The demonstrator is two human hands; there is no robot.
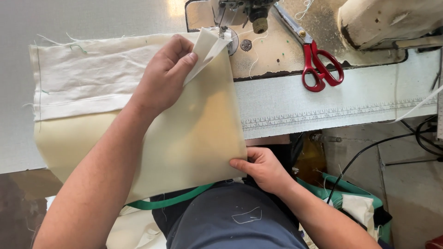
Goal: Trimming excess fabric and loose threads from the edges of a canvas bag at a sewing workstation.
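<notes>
The left hand [164, 76] pinches the folded corner of a cream rectangular cloth panel [194, 133] beneath the sewing machine's needle [222, 31], while the right hand [263, 168] grips its near corner at the table's front edge; keeping both edges taut should keep the seam straight.

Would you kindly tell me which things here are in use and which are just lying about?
In use: left hand, right hand, cream fabric, sewing machine.
Lying about: red scissors, green strap, black cable.
</notes>
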